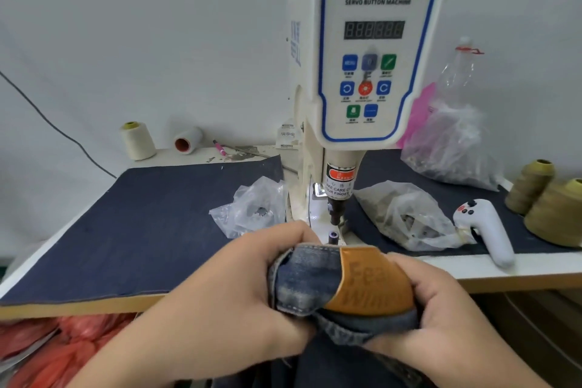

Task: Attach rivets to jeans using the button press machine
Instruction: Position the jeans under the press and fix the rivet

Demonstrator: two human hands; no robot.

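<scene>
The jeans waistband (307,282), blue denim with an orange-brown leather patch (370,280), is bunched between both my hands just in front of the table edge. My left hand (226,290) grips its left side and my right hand (441,309) grips the right side by the patch. The white servo button machine (374,50) stands right behind them. Its black punch (335,214) hangs above a small dark lower die (333,236), a little beyond the waistband. The rest of the jeans drops out of view below.
Clear plastic bags with small metal parts lie left (252,209) and right (409,217) of the machine, a bigger bag (453,142) behind. A white handheld controller (485,227) lies at the right, olive thread cones (548,205) beyond it. Cream spools (138,140) stand at the back left on the dark-covered table (126,230).
</scene>
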